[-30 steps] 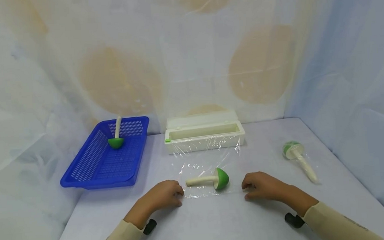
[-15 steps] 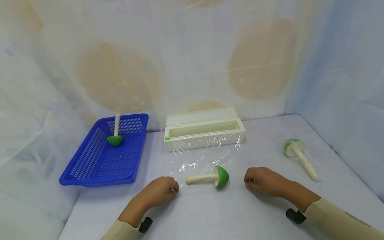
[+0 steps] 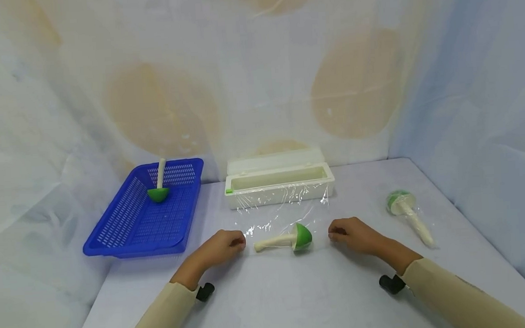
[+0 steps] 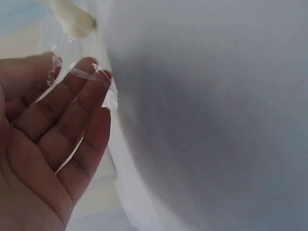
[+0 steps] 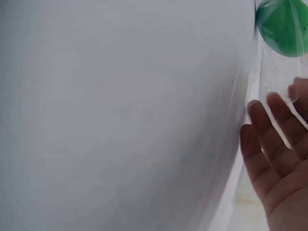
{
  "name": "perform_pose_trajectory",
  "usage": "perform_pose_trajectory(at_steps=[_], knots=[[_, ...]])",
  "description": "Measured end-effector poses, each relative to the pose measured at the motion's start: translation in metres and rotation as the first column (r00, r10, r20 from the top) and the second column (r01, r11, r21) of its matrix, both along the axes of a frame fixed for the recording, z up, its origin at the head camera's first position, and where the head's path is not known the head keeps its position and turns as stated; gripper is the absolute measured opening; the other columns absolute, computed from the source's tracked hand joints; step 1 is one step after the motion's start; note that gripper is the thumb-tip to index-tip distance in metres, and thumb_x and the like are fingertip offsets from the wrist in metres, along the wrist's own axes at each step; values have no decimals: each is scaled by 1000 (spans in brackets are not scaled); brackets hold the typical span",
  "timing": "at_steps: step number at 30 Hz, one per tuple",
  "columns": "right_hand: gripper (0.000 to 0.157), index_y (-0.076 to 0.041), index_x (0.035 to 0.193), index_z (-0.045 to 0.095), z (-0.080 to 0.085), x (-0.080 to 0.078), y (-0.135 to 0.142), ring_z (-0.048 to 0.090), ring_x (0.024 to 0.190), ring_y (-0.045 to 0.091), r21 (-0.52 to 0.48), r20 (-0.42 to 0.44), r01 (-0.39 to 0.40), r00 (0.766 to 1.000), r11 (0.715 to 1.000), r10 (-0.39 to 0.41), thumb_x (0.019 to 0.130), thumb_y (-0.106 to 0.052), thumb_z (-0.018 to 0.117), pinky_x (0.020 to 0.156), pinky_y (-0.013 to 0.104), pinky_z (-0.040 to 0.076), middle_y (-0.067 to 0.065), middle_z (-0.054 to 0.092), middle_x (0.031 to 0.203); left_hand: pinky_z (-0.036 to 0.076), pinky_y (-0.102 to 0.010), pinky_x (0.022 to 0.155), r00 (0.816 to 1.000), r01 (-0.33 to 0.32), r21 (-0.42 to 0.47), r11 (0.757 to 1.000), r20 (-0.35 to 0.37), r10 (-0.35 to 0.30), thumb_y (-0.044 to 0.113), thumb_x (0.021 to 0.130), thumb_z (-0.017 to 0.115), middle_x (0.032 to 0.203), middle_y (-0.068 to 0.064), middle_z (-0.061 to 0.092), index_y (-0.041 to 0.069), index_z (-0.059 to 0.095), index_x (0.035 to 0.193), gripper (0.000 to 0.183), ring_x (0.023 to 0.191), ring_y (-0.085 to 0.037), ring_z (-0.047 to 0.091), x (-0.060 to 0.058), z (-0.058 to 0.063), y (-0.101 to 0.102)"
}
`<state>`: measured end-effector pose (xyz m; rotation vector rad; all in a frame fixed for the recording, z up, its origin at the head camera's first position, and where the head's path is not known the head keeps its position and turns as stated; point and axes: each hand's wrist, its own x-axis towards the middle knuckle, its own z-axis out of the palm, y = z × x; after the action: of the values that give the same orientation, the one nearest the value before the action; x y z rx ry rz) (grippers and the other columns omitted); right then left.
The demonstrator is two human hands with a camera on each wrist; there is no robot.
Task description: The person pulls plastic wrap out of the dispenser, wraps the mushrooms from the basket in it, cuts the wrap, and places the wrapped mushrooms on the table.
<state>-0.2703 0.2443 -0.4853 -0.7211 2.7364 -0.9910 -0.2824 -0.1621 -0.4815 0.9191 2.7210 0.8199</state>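
Observation:
In the head view, a green-capped toy mushroom (image 3: 303,236) with a pale stem lies sideways at the middle of the table, its stem pointing left. Clear cling film (image 3: 276,222) stretches toward me from a white dispenser box (image 3: 269,198) and meets the mushroom. My left hand (image 3: 222,247) pinches the film's near left corner, beside the stem end. The near right corner is pinched by my right hand (image 3: 356,236), just right of the cap. Shiny film streaks cross the green cap (image 5: 284,29) in the right wrist view. Film (image 4: 82,72) also shows at my left fingertips.
A blue perforated basket (image 3: 158,233) at the left holds another green mushroom (image 3: 158,194), stem up. On the right lies a mushroom wrapped in film (image 3: 402,203). The dispenser's lid (image 3: 276,160) stands open against the back curtain.
Both hands have moved forward, away from me, drawing the film's near edge toward the mushroom. Its stem now slants slightly. Basket, box and wrapped mushroom have stayed put.

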Motion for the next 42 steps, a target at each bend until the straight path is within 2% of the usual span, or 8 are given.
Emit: perform_pose_trajectory(at_steps=[6, 13, 18, 22, 27, 31, 37, 42], knots=[[9, -6, 91, 63, -4, -22, -6, 58, 70, 14, -26, 133, 56, 990, 998, -52, 97, -11, 58, 61, 30, 50, -1, 63, 77, 47, -28, 54, 985, -105, -57, 993, 131, 112, 4, 93, 60, 65, 4, 59, 11, 63, 83, 13, 58, -9, 55, -16, -6, 3], [4, -8, 92, 61, -6, -30, -9, 55, 63, 13, 54, 113, 94, 989, 994, -99, 95, -9, 61, 58, 29, 47, -2, 59, 70, 43, -28, 56, 979, -145, -98, 985, 131, 158, 6, 92, 63, 65, 5, 58, 13, 59, 89, 8, 59, -10, 52, -26, -8, 5], [10, -13, 93, 54, -6, -26, -9, 52, 66, 12, 139, -3, 20, 1000, 990, -20, 94, -6, 60, 61, 31, 44, -5, 56, 73, 41, -27, 55, 994, -75, -119, 990, 70, 84, 6, 92, 64, 66, 7, 55, 16, 51, 88, 17, 59, -9, 50, -29, -9, 6], [15, -17, 91, 61, -5, -23, -13, 55, 83, 13, 225, -71, -53, 995, 973, 71, 94, -3, 59, 77, 37, 48, -8, 60, 87, 45, -29, 62, 1000, 9, -144, 990, 0, -9, 4, 93, 61, 74, 8, 57, 19, 60, 85, 17, 69, -10, 52, -28, -9, 9], [14, -13, 99, 65, -2, -21, -17, 59, 100, 21, 243, -32, -56, 997, 968, 65, 97, -4, 55, 91, 44, 46, -4, 63, 99, 48, -35, 77, 999, 25, -170, 985, 37, -19, 1, 96, 54, 90, 4, 64, 14, 66, 93, 18, 83, -13, 55, -25, -9, 14], [9, -10, 102, 65, 0, -20, -19, 59, 97, 20, 266, -5, -36, 999, 963, 39, 97, -13, 58, 89, 43, 47, -4, 62, 96, 49, -37, 79, 997, 21, -156, 987, 82, -8, -1, 90, 55, 91, 0, 64, 7, 67, 97, 16, 84, -16, 56, -21, -5, 15], [44, -10, 104, 64, 3, -21, -18, 53, 86, 15, 304, 50, -37, 998, 952, 23, 79, -44, 78, 82, 40, 47, -6, 57, 92, 49, -36, 78, 991, 11, -133, 991, 131, 6, 13, 79, 77, 89, 1, 60, 3, 66, 101, 27, 82, -15, 55, -17, -1, 14], [28, -9, 103, 65, 2, -25, -18, 55, 90, 15, 302, 63, -57, 997, 952, 39, 87, -30, 74, 84, 39, 47, -5, 57, 93, 49, -39, 84, 993, 10, -143, 990, 115, 6, 1, 86, 68, 93, -2, 62, 0, 66, 103, 17, 88, -17, 57, -18, -2, 13]])
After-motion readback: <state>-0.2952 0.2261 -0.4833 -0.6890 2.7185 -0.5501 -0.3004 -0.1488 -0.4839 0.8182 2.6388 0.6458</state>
